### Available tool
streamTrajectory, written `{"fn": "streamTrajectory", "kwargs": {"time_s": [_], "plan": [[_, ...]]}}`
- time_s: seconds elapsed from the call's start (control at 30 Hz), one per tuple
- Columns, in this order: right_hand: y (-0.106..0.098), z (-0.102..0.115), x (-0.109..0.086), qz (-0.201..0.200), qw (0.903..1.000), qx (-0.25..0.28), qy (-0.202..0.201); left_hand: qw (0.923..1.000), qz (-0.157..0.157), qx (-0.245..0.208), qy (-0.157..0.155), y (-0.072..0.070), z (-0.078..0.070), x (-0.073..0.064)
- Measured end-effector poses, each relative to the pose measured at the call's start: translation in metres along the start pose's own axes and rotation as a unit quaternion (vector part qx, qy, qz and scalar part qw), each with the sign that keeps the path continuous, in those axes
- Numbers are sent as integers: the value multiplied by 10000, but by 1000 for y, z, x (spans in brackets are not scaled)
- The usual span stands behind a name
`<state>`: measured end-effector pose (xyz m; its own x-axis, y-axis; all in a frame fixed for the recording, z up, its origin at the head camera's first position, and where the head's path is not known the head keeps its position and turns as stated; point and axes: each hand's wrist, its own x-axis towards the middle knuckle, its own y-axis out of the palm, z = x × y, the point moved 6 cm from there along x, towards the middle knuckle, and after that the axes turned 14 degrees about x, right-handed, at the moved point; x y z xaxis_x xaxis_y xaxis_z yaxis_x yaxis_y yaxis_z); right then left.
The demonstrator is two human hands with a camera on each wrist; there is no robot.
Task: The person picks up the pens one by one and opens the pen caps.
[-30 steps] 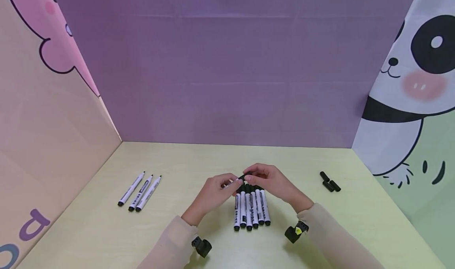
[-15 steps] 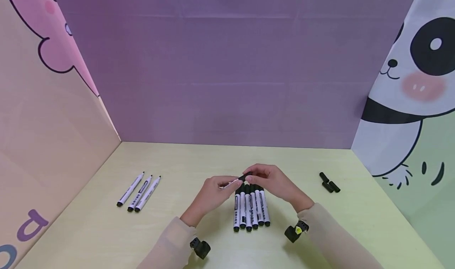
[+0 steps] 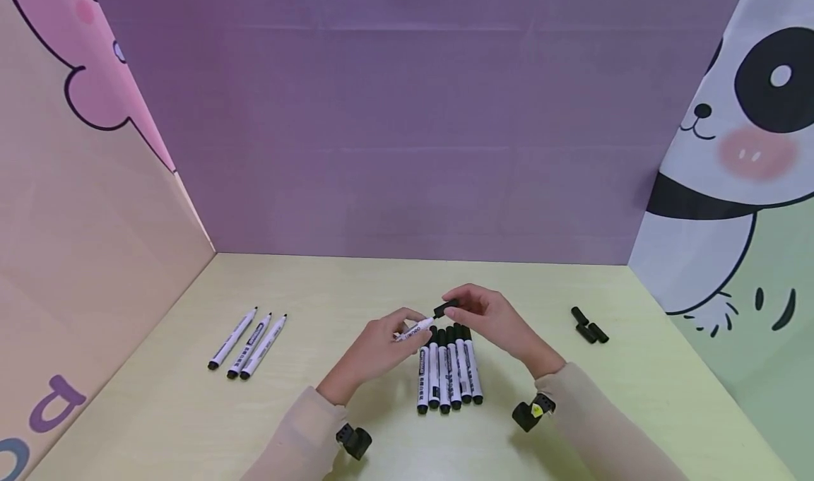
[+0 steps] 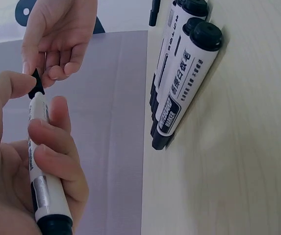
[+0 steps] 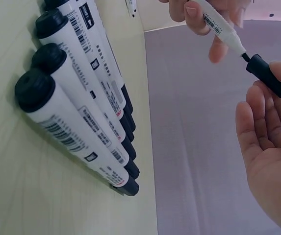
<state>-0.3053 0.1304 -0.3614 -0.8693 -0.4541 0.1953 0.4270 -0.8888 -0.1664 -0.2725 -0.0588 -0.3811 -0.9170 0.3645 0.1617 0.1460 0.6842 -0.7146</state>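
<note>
My left hand point(image 3: 375, 343) grips the barrel of a white whiteboard marker point(image 3: 412, 330), its fingers curled round it in the left wrist view. The thumb and fingers of my right hand point(image 3: 492, 322) pinch a black marker cap point(image 3: 446, 308). In the right wrist view a small stretch of dark tip shows between the marker point(image 5: 221, 27) and the cap point(image 5: 265, 76); the tip is at the cap's mouth. Below both hands lies a row of several capped markers point(image 3: 444, 375), side by side on the table.
Three uncapped markers point(image 3: 251, 347) lie at the left of the table point(image 3: 318, 424). Three loose black caps point(image 3: 598, 333) lie at the right. A purple wall point(image 3: 407, 128) closes off the back, with printed panels on both sides.
The cap has come away from the marker, baring its tip. My right hand has shifted slightly up and right with the cap; my left hand has moved slightly left.
</note>
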Motion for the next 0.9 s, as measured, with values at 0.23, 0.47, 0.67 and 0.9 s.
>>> {"fn": "streamTrajectory", "kwargs": {"time_s": [0.23,0.47,0.67,0.9], "plan": [[-5,-1,0,-92,9999,-23,36,9998,-162,51,-100,-3,5,2],[-11,-2,0,-217,9997,-119,46,9992,-313,-97,-225,-9,9,2],[-20,-1,-4,-371,9990,-251,20,9986,-346,-319,-261,-13,13,1],[-25,-1,-9,-377,9990,-232,68,9971,-490,-459,-355,-21,19,0]]}}
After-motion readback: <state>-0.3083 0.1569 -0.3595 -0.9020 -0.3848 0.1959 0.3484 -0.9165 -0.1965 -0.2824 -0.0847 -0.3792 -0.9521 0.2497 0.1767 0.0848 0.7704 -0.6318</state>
